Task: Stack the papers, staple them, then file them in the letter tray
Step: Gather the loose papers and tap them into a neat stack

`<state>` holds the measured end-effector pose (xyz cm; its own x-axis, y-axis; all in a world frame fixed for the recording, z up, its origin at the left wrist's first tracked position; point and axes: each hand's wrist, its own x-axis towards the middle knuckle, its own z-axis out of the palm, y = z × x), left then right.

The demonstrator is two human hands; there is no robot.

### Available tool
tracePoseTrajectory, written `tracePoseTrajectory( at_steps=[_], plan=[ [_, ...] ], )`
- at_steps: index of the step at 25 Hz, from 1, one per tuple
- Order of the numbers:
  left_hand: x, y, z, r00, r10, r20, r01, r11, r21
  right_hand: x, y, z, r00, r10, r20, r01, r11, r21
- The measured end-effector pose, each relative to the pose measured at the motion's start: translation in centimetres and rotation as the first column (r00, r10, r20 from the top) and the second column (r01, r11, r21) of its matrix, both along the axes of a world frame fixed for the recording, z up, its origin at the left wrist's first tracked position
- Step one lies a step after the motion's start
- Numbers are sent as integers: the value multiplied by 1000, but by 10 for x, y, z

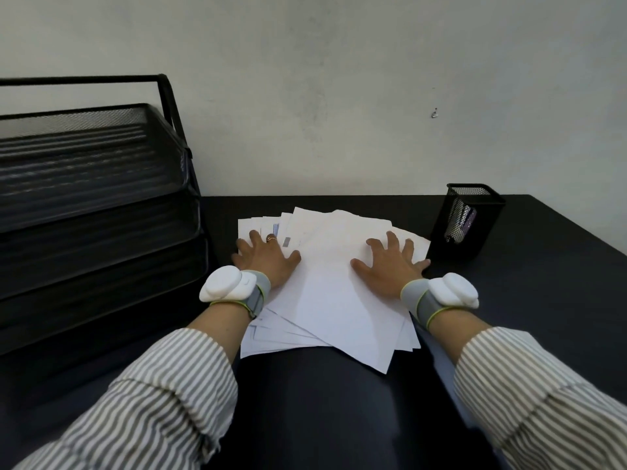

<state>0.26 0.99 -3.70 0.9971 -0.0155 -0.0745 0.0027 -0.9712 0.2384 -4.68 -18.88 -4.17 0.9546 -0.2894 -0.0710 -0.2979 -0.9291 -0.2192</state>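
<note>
Our left hand (pixel 266 257) and right hand (pixel 390 262) press flat, fingers (pixel 393 239) spread, on fanned loose white paper sheets (pixel 332 300) on the black worktop (pixel 543 283).

An office: black desk (pixel 543 300), mesh letter tray (pixel 101 198), pen holder (pixel 471 225)

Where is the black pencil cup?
The mesh pencil cup stands on the table's right side, near the wall, just right of the papers.

Letter tray (pixel 101 184) cut off left; pen holder (pixel 470 222) contents unclear.
</note>
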Motion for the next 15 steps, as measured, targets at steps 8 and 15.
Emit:
tracePoseTrajectory(
  at_steps=[8, 15],
  plan=[
    [1, -9, 4, 999, -34, 25, 35, 997, -72, 12, 20, -1, 997, 76, -5, -76, 997, -13],
    [2, -15, 4, 996, -78, 41, 83, 985, -148, 21, 40, 1, 991, 131, -5, -131, 991, -12]
  ],
)
